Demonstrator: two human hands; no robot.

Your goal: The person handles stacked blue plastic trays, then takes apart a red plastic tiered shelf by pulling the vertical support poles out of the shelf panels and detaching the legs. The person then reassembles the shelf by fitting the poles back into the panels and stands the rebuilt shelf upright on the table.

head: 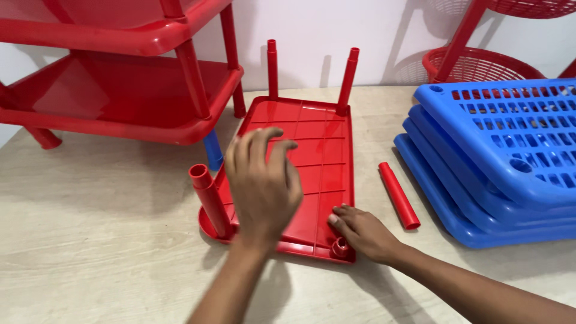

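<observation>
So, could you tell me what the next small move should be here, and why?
Probably the right hand should pick up the loose red tube beside it: the upturned red tray has three tubes standing, while the corner socket by its fingers is empty.

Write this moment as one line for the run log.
left hand: raised over red tray | right hand: on tray corner by empty socket | loose red tube: on table

One red tray [312, 150], three fitted red legs [210, 201], one loose leg [398, 195], three stacked blue trays [480, 198].
</observation>
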